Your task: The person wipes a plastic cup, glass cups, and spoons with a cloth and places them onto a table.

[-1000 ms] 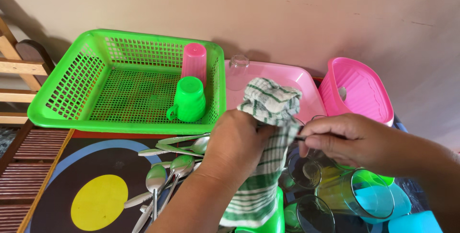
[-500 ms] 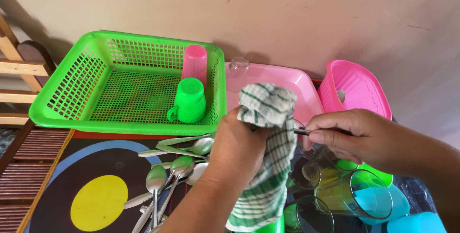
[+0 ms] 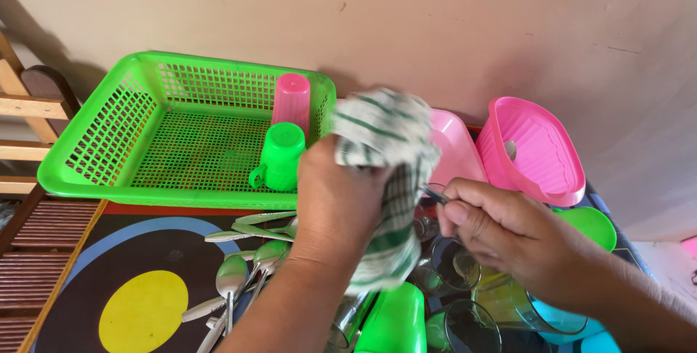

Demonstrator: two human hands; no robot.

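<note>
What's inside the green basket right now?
In the green basket stand an upturned green mug and, behind it, an upturned pink cup. Its right front corner is hidden by the left hand and checked cloth.

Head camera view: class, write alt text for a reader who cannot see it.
A left hand grips a green-and-white checked cloth around a thin metal utensil handle pinched by the right hand. Behind stands a green plastic basket holding upturned pink and green cups; steel spoons lie left, clear glasses below.

open floor inside the green basket (image 3: 109,135) left of its two cups (image 3: 283,131), spoons (image 3: 236,277) crowded below it, glasses (image 3: 454,295) packed at its right
</note>
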